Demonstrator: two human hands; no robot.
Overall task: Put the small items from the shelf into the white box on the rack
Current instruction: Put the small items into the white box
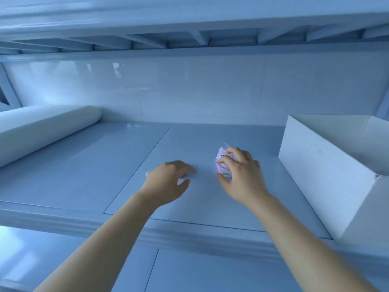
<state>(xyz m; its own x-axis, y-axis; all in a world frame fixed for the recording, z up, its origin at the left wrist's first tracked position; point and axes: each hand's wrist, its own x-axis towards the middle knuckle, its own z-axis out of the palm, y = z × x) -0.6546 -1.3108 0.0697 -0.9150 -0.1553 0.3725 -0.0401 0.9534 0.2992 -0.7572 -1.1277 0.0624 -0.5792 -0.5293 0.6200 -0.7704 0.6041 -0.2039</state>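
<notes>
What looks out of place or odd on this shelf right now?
Nothing is spilled or broken. The white box sits askew, overhanging the shelf's front edge. The pink packet in the right hand looks crumpled.

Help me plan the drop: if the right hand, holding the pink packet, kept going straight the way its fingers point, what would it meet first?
Likely nothing on the shelf; the right hand points toward the back wall, left of the white box. Depth is unclear.
</notes>
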